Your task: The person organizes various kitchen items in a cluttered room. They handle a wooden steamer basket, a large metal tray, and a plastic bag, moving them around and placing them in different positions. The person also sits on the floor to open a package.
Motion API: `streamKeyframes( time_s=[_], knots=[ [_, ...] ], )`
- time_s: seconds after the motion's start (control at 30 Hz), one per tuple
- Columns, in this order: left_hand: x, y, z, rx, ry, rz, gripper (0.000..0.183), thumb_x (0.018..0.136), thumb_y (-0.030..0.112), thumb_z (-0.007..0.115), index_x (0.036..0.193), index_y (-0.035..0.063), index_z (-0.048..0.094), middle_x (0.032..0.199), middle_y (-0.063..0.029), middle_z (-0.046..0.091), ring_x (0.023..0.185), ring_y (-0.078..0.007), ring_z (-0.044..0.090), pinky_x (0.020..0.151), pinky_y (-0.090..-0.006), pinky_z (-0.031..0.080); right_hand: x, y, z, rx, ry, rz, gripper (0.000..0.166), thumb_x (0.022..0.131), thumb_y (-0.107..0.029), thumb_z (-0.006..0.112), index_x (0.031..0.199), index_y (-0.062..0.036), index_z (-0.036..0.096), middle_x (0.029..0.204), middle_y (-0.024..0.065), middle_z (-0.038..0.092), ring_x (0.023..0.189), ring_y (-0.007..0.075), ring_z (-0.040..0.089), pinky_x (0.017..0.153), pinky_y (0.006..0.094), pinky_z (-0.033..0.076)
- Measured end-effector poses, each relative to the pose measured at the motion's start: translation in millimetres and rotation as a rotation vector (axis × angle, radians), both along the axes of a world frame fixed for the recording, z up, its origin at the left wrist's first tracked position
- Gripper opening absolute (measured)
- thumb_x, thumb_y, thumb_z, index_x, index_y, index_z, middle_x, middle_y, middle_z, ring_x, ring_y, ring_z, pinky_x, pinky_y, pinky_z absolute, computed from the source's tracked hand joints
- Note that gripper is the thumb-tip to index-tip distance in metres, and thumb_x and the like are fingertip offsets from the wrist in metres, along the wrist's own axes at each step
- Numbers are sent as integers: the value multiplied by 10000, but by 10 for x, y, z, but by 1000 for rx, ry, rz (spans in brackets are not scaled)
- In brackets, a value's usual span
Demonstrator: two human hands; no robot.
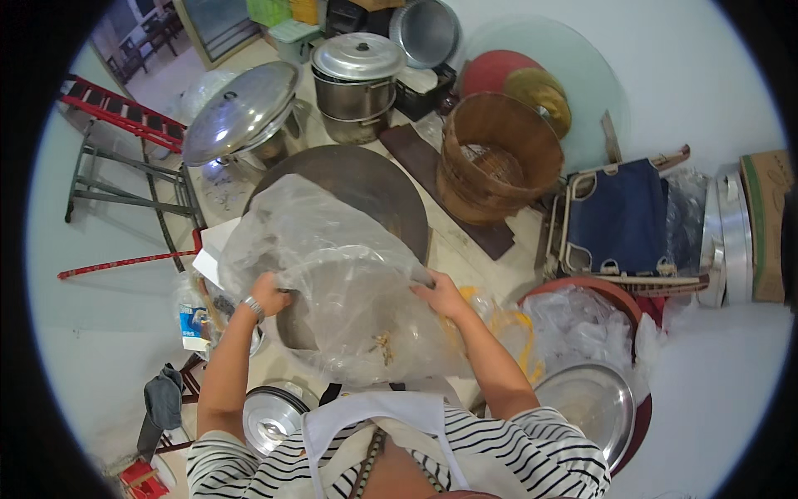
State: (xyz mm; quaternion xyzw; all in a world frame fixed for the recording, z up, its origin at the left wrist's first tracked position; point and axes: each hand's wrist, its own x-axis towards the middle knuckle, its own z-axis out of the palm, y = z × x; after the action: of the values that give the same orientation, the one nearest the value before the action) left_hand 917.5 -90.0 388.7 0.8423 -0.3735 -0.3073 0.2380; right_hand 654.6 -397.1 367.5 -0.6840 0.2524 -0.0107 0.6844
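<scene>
A large translucent plastic bag spreads between my two hands in front of my body. My left hand, with a metal-band watch on the wrist, grips the bag's left edge. On the opposite edge my right hand pinches the plastic between thumb and fingers. Some small yellowish-brown dry bits show at the lower middle of the bag. Beyond it lies a dark round board, partly covered by the plastic. What is under the bag is seen only dimly.
A wooden tub stands on a dark plank to the right. Lidded metal pots and a large domed lid are at the back. A red-handled tool juts out left; a folded blue chair stands right.
</scene>
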Motion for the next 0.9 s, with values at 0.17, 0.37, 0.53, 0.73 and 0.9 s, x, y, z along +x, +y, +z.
streamKeyframes(
  time_s=[0.17, 0.37, 0.53, 0.73, 0.9],
  knots=[
    [-100, 451, 70, -44, -113, 110, 233, 622, 98, 638, 842, 30, 667, 770, -226, 640, 704, -417, 611, 631, -416, 502, 256, 148, -640, -14, -125, 47, 204, 943, -167, 533, 1036, -15, 632, 851, -22, 607, 800, 81, 517, 717, 263, 437],
    [-114, 1253, 436, 164, -164, 443, 231, 697, 180, 614, 776, -31, 666, 762, -283, 629, 733, -432, 627, 669, -447, 497, 479, 310, -1311, -178, 5, -260, 301, 955, -237, 501, 988, 29, 639, 866, 22, 646, 823, 128, 558, 765, 296, 458],
    [-101, 1939, 367, 307, -164, 634, 401, 731, 335, 643, 831, -53, 651, 746, -265, 635, 761, -376, 641, 712, -437, 475, 588, 272, -1512, -572, 163, -115, 329, 935, -265, 506, 861, 37, 614, 753, 201, 611, 700, 255, 572, 705, 386, 454],
    [-202, 1729, 661, 491, -64, 553, 450, 770, 394, 616, 821, -51, 664, 845, -276, 651, 824, -411, 639, 718, -449, 495, 1050, 266, -1010, -449, -102, -173, 367, 892, -344, 522, 880, 15, 596, 833, 259, 619, 825, 407, 607, 724, 431, 461],
    [-478, 1364, 462, 163, -343, 443, 220, 679, 216, 681, 769, 16, 670, 774, -214, 641, 743, -397, 622, 707, -474, 504, 1366, 473, -677, -386, -207, -38, 370, 880, -338, 529, 992, 3, 619, 946, 234, 647, 898, 394, 615, 782, 406, 475]
  ],
)
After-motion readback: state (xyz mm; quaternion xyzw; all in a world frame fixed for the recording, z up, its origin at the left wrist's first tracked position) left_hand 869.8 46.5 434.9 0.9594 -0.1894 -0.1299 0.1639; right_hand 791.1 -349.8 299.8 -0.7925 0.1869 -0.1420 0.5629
